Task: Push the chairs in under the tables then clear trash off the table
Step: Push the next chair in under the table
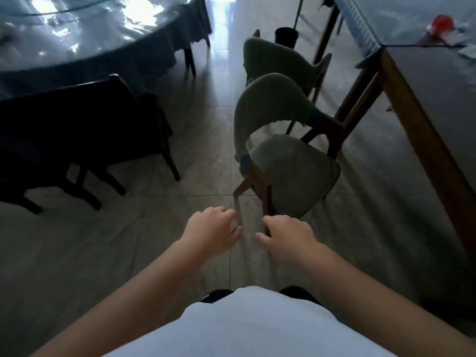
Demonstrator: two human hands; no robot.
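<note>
A green padded chair (291, 166) with wooden legs stands in the aisle, pulled out from the long wooden table (422, 130) on the right. A second green chair (278, 57) stands behind it, also out from the table. On the table's far end lie a red object (442, 23) and some white scraps (467, 52). My left hand (212, 231) and my right hand (286, 237) hover side by side over the floor, just short of the near chair, fingers loosely curled and holding nothing.
A round table (85, 34) under a shiny cover and grey cloth fills the upper left. Dark wooden chairs (85, 130) stand beside it. A black bin (286, 35) with a long handle sits at the back. Tiled floor runs between the tables.
</note>
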